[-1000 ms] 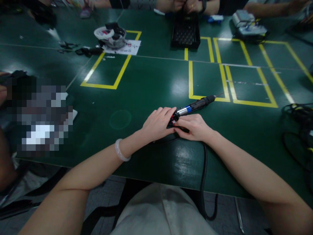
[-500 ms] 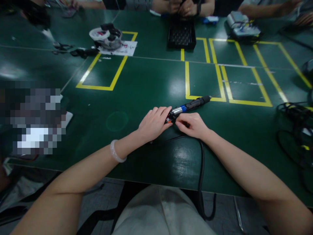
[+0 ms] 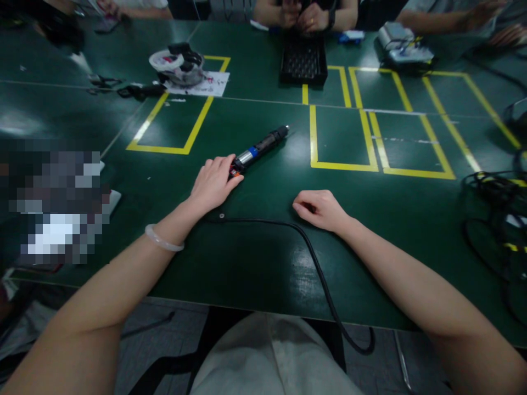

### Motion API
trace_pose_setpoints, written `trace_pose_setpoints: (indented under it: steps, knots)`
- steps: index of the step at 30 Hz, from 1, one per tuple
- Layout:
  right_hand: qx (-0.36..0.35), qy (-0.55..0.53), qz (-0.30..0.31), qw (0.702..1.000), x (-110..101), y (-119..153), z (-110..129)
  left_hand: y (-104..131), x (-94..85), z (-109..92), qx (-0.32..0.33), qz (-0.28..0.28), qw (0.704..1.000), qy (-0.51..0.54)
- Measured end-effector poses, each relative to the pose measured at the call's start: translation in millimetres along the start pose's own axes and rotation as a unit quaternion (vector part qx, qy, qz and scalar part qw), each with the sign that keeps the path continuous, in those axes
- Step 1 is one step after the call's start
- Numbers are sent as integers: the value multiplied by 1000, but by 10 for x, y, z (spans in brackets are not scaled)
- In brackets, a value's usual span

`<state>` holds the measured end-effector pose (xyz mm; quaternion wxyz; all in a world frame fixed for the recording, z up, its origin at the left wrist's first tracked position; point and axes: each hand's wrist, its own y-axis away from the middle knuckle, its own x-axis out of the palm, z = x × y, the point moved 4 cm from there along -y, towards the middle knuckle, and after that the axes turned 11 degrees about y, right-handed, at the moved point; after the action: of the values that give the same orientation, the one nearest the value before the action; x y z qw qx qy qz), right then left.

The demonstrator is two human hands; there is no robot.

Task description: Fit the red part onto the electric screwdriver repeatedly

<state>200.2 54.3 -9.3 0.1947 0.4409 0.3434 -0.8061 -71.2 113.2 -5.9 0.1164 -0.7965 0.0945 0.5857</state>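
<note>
My left hand (image 3: 214, 182) is wrapped round the rear end of an electric screwdriver (image 3: 263, 145), which has a black body with silver and blue bands and some orange near my thumb. Its tip points to the far right, over the green table. My right hand (image 3: 319, 210) rests apart from it on the tabletop, fingers curled against the thumb; whatever may be inside is hidden. A black cable (image 3: 307, 238) runs from beside my left wrist across the table and over the front edge. A small pale round piece (image 3: 222, 216) lies near that wrist.
Yellow tape outlines (image 3: 343, 166) mark the green table (image 3: 255, 258). Further back are a black tray (image 3: 303, 63) by a co-worker's hands, a roll-like bundle (image 3: 179, 63) on paper, and a silver device (image 3: 405, 46). Coiled black cables (image 3: 494, 203) lie at the right.
My left hand has carried the electric screwdriver left and slightly away from me, off my right hand. My right hand has stayed almost in place. The cable has shifted left on the table.
</note>
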Motion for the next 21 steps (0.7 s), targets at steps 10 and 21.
trace_pose_setpoints:
  steps: [10, 21]
  knots:
    - [10, -4, 10, 1000, 18, -2, -28, -262, -289, 1212, -161, -61, 982, -75]
    - [33, -18, 33, 999, 46, -1, -60, -451, -473, 1951, -283, -102, 953, -39]
